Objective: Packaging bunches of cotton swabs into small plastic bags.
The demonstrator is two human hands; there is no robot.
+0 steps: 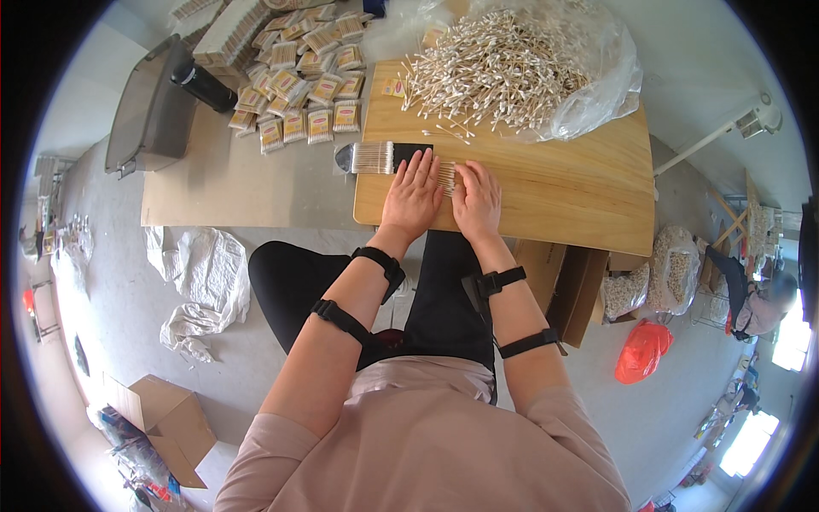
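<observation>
My left hand (413, 198) lies flat with its fingers stretched out, over the right part of a black strip (409, 152). A row of cotton swabs (373, 158) lies side by side at the strip's left end, near the edge of the wooden board (563, 183). Between my hands is a smaller row of cotton swabs (447, 177) on the board. My right hand (477, 200) rests at its right side, fingers slightly bent and touching or very near the swabs; the thumb side is partly hidden.
A large heap of loose cotton swabs (503, 72) on clear plastic covers the board's far part. Many packed swab bundles (320, 125) lie at the far left, beside a grey bin (152, 107) and a black cylinder (205, 87). An open cardboard box (546, 275) stands below the board's right side.
</observation>
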